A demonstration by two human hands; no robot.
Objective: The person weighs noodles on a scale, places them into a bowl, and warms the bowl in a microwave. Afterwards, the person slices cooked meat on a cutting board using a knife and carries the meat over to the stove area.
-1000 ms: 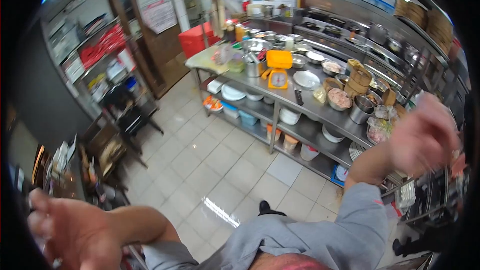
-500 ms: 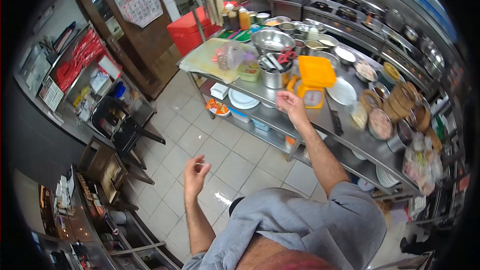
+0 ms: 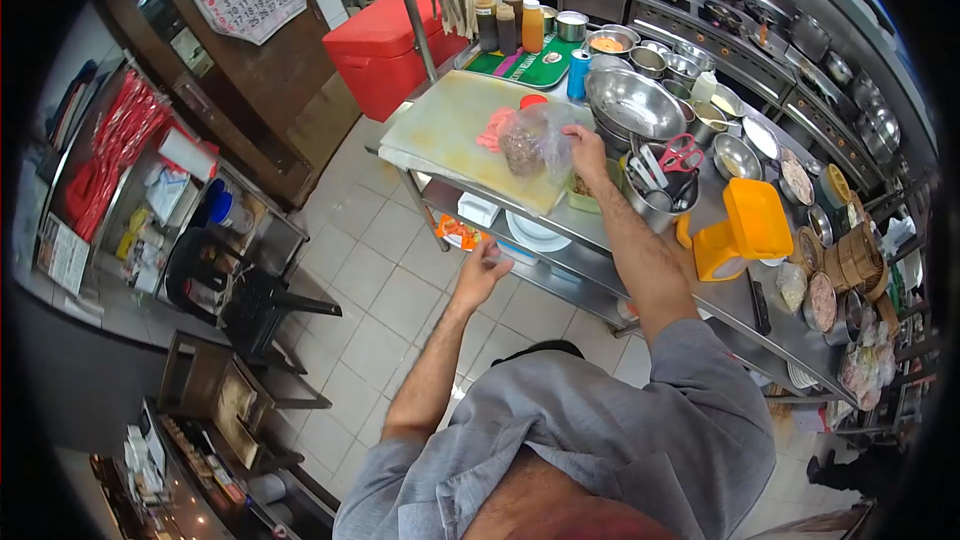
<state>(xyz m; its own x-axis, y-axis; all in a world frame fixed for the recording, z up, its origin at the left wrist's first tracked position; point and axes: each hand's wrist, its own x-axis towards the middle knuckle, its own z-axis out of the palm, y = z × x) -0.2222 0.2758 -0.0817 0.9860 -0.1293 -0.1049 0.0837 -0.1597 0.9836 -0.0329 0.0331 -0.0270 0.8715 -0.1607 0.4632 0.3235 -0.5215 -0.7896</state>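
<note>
Head view shows the right hand (image 3: 588, 154) touching the edge of a clear bag (image 3: 530, 148), fingers curled, though whether they grip it I can't tell; the bag lies on the cutting board (image 3: 440, 130), beside pink pieces (image 3: 496, 129), on the worktop (image 3: 708, 202); the left hand (image 3: 480, 276), empty and loosely open, hangs over the floor (image 3: 385, 285).

One clear plastic bag with brown contents (image 3: 528, 150), one red plastic cooler box (image 3: 372, 52), one blue cylindrical can (image 3: 579, 75), one orange plastic scale (image 3: 740, 232), one orange squeeze bottle (image 3: 533, 27) and one pair of red-handled scissors (image 3: 683, 153) are counted. One black plastic chair (image 3: 250, 310) and one brown wooden chair (image 3: 243, 408) are also seen.
</note>
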